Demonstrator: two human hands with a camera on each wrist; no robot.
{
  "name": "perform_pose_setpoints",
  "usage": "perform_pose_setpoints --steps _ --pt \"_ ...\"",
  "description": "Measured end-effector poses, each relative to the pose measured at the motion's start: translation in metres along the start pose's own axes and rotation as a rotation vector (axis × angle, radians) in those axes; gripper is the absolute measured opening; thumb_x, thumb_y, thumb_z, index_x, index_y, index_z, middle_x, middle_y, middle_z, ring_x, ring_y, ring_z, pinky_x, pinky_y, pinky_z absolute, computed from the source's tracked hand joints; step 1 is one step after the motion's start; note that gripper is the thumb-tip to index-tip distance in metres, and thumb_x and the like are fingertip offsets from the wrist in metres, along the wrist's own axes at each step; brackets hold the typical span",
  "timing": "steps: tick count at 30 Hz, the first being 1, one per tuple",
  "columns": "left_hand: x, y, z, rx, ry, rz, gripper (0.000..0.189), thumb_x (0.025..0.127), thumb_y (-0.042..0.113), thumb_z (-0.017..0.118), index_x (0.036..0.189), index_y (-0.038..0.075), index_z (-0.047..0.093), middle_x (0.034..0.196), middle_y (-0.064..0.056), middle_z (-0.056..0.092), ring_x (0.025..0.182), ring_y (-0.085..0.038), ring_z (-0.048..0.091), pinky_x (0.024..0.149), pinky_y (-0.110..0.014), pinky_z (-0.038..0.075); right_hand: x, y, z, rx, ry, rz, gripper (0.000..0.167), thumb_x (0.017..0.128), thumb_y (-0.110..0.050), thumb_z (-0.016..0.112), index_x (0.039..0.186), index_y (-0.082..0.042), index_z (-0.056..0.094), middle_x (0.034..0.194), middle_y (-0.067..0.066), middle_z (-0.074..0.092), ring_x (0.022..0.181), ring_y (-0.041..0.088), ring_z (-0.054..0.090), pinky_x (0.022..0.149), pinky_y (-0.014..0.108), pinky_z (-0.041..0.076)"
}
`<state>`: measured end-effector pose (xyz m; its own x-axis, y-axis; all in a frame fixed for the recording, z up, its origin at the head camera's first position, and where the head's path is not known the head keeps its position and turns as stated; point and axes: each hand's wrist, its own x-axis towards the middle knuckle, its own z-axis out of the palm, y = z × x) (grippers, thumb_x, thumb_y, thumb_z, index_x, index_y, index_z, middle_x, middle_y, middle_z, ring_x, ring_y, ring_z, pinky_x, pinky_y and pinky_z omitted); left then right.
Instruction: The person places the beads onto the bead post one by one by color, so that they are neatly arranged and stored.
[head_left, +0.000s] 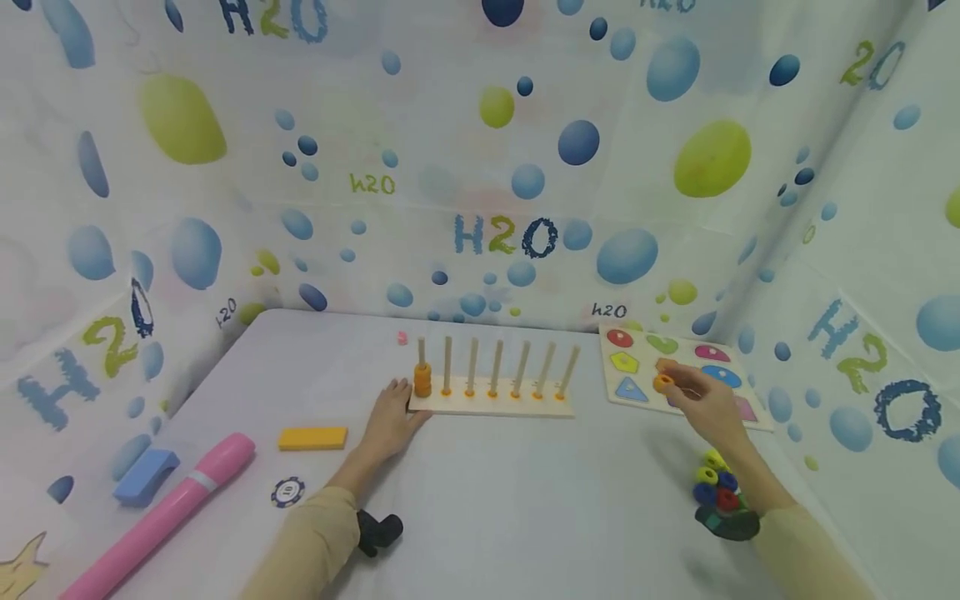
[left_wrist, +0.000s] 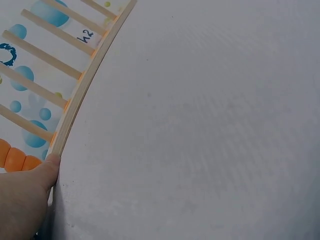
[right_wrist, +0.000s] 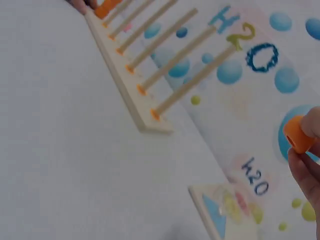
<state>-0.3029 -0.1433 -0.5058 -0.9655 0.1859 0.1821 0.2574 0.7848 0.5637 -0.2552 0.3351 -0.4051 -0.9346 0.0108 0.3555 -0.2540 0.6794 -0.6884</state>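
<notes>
A wooden board with a row of upright pegs (head_left: 491, 405) stands near the back of the table. Several orange beads (head_left: 423, 381) are stacked on its leftmost peg. My left hand (head_left: 390, 421) holds the board's left end, with the thumb (left_wrist: 50, 167) against the front edge. Off to the right, my right hand (head_left: 708, 410) pinches an orange bead (right_wrist: 296, 136) between thumb and fingers. It is held up in front of a shape puzzle board (head_left: 613, 390), away from the pegs. The other pegs carry no stacked beads, only orange rings at their bases.
Under my right forearm lie several yellow, blue and red beads (head_left: 706, 493). To the left are a yellow block (head_left: 312, 438), a poker chip (head_left: 288, 492), a blue block (head_left: 146, 477) and a long pink tube (head_left: 168, 521). A small pink piece (head_left: 402, 337) lies behind the peg board.
</notes>
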Motion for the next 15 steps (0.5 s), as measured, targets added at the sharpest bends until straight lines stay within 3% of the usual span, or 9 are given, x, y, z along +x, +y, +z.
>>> perform_pose_setpoints --steps 2,6,10,15 --pt "-0.001 0.000 0.000 -0.006 -0.001 -0.001 0.069 0.092 0.033 0.061 0.135 -0.015 0.038 0.143 -0.030 0.033 0.136 -0.043 0.023 0.112 -0.053 0.017 0.014 -0.018 0.015 0.050 -0.003 -0.031 0.038 0.093 -0.025 0.061 0.125 -0.003 0.059 0.116 0.015 0.063 0.101 0.015 0.061 0.081 0.006 0.045" --pt "-0.002 0.000 0.000 -0.004 -0.003 -0.005 0.069 0.092 0.033 0.062 0.136 -0.015 0.038 0.144 -0.030 0.033 0.137 -0.042 0.022 0.113 -0.052 0.017 0.035 -0.060 0.039 0.123 -0.009 -0.102 0.034 0.092 -0.016 0.062 0.121 0.002 0.058 0.113 0.016 0.063 0.103 0.028 0.060 0.083 0.009 0.046" --pt "-0.001 -0.001 0.001 0.004 -0.001 -0.008 0.068 0.092 0.033 0.062 0.136 -0.014 0.038 0.144 -0.029 0.033 0.137 -0.042 0.022 0.113 -0.052 0.016 0.046 -0.103 0.059 0.172 -0.020 -0.190 0.030 0.090 -0.003 0.063 0.117 0.007 0.057 0.110 0.021 0.063 0.101 0.035 0.060 0.084 0.016 0.050" --pt "0.000 -0.002 0.002 -0.001 0.002 -0.020 0.068 0.092 0.034 0.061 0.136 -0.013 0.038 0.145 -0.027 0.033 0.138 -0.040 0.022 0.113 -0.051 0.017 0.055 -0.133 0.089 0.189 -0.057 -0.242 0.027 0.091 0.000 0.059 0.117 0.008 0.056 0.110 0.021 0.062 0.103 0.033 0.060 0.088 0.030 0.052"
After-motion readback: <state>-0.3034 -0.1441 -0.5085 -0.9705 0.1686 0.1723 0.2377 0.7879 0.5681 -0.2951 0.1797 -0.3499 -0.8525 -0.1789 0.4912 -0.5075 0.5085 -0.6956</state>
